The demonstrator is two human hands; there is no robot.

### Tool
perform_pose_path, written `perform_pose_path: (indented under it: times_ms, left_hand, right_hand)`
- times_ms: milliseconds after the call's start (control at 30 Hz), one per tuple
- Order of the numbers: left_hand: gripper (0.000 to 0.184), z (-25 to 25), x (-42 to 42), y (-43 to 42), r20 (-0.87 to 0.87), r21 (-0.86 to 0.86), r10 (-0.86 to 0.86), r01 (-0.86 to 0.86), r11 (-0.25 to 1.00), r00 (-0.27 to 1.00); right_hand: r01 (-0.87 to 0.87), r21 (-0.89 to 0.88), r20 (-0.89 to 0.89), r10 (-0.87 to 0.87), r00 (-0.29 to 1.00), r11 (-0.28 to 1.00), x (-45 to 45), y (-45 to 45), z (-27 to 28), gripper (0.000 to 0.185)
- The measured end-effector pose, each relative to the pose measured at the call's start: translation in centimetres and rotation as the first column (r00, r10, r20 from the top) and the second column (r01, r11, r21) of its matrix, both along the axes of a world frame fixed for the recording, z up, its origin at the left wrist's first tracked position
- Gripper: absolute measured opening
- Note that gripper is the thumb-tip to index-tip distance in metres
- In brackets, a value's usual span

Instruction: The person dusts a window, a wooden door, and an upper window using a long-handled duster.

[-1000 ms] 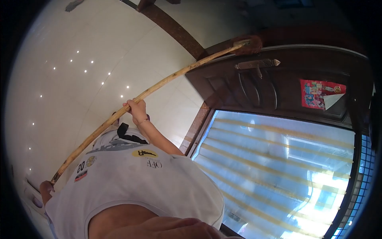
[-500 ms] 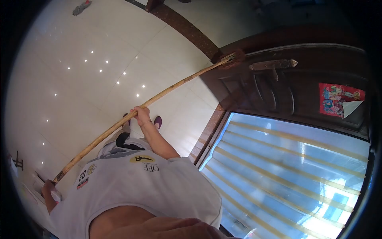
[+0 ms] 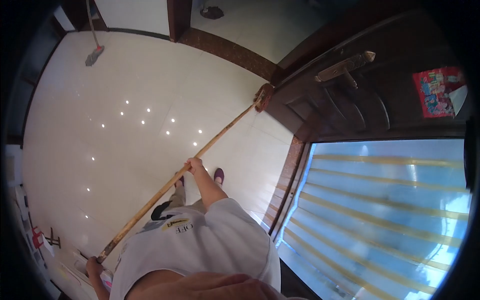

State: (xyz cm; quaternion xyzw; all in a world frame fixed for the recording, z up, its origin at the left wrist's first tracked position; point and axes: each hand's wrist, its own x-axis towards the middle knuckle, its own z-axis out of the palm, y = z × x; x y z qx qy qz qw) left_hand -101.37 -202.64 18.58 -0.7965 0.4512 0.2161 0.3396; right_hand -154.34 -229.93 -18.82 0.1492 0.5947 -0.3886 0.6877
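Observation:
A long wooden-handled mop (image 3: 150,202) runs diagonally across the view, from lower left to upper centre. My left hand (image 3: 93,267) is closed round the top end of its handle, low at the left beside my shirt. Farther along, my right hand (image 3: 195,164) grips the handle near its middle, in front of my body. The reddish-brown mop head (image 3: 263,97) rests on the pale tiled floor, by the bottom corner of the dark door (image 3: 330,107).
A stone threshold strip (image 3: 230,51) crosses the doorway. A grey mop (image 3: 93,56) stands at upper left, and a dark mop head (image 3: 212,12) lies beyond the doorway. Blue-lit glazing with yellow bands (image 3: 380,200) fills the right. My shoe (image 3: 219,175) is on the tiles.
The mop head has moved off the lower part of the door, down and left to the floor beside it. Both hands keep their hold. The camera view has shifted, showing more room at upper left.

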Motion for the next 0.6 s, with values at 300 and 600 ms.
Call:
perform_pose_path:
  times_ms: [300,600]
  left_hand:
    - [0.015,0.9,4.4,-0.9,0.155,-0.101,-0.150,0.167,0.981,0.976]
    - [0.012,1.6,15.1,-4.3,0.214,-0.141,-0.340,0.374,0.917,0.916]
  right_hand:
    - [-0.095,0.052,0.102,0.089,0.991,0.994,2.0,-0.1,-2.2,0.008]
    - [0.243,0.169,0.494,-0.296,0.817,0.955,7.5,5.1,4.1,0.006]
